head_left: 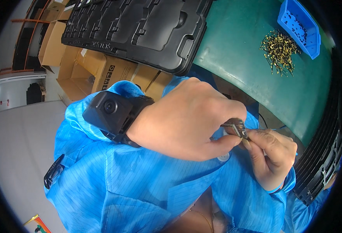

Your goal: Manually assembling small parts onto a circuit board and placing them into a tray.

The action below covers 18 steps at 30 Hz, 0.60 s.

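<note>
A small dark circuit board [235,126] with a light connector-like part near one corner is held up in front of my blue striped coat. My left hand [186,120] reaches across from the left and pinches the board between thumb and bent fingers, hiding part of it. From the right, the thumb and fingers of my right hand [272,153] close on the board's near corner. Whether a tiny part also sits between those right fingertips cannot be made out. A black camera unit [110,110] is strapped to my left wrist.
Beyond my hands, a green-topped table [237,46] carries a pile of thin black-and-yellow cable pieces [280,50] and a blue bin [313,39] with small dark parts. Black moulded trays [140,29] stand at the far left, above cardboard boxes [112,77]. More black trays [318,163] are stacked at right.
</note>
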{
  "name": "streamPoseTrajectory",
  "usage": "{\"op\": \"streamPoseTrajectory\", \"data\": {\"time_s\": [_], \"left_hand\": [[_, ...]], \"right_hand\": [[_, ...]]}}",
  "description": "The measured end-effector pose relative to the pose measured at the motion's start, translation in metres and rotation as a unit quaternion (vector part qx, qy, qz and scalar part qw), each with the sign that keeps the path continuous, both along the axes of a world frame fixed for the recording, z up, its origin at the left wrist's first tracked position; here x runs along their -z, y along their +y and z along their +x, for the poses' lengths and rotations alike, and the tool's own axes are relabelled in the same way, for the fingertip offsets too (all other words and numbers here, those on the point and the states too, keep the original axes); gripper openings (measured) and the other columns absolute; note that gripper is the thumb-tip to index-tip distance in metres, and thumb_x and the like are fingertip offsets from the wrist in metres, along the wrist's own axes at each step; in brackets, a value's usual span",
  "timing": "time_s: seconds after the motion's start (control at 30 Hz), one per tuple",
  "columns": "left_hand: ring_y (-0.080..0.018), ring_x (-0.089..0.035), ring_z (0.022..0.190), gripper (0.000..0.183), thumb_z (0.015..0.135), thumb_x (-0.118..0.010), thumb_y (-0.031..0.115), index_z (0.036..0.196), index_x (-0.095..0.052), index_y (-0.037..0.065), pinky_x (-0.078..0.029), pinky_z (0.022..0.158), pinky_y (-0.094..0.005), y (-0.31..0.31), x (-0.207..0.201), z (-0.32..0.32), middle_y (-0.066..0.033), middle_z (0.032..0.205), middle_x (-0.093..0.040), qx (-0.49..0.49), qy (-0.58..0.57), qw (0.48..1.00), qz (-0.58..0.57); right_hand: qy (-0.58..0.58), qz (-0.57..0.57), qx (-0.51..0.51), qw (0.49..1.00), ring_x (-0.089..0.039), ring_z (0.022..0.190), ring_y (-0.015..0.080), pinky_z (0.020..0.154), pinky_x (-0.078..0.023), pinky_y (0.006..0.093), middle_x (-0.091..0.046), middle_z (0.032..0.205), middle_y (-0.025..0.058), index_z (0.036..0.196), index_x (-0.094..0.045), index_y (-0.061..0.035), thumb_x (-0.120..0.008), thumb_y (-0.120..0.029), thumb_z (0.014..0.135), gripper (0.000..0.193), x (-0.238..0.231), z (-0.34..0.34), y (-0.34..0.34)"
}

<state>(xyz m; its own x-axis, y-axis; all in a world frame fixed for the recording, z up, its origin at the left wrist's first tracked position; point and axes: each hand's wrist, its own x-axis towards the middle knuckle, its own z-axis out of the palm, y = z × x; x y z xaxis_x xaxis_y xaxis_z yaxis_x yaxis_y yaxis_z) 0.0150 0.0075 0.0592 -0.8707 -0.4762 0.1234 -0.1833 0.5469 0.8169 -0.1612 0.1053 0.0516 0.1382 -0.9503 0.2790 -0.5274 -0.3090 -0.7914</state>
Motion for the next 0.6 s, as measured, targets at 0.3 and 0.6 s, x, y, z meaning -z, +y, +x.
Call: {"op": "streamPoseTrajectory", "data": {"time_s": [0.3,0.6], "left_hand": [[-0.0195,-0.055,0.049,0.014,0.069,-0.068,0.014,0.071,-0.056,0.007,-0.04,0.041,-0.0278,-0.0009,0.0022,0.0015,-0.0036,0.058,-0.056,-0.006,0.012,1.0,0.001],[-0.0196,-0.055,0.05,0.013,0.068,-0.068,0.013,0.071,-0.056,0.007,-0.04,0.042,-0.0279,-0.0012,0.0025,0.0032,-0.0036,0.058,-0.056,-0.006,0.009,1.0,0.007]], "right_hand": [[-0.009,-0.004,-0.006,1.0,-0.061,0.053,0.0212,0.045,-0.047,0.0243,-0.063,0.068,0.0131,0.081,-0.063,0.002,-0.069,0.001,0.063,0.019,0.0033,0.001,-0.0012],[-0.013,-0.007,-0.009,1.0,-0.061,0.052,0.0208,0.044,-0.047,0.0237,-0.062,0.067,0.0133,0.081,-0.063,0.0021,-0.069,0.002,0.063,0.019,0.0033,0.0024,-0.0031]]}}
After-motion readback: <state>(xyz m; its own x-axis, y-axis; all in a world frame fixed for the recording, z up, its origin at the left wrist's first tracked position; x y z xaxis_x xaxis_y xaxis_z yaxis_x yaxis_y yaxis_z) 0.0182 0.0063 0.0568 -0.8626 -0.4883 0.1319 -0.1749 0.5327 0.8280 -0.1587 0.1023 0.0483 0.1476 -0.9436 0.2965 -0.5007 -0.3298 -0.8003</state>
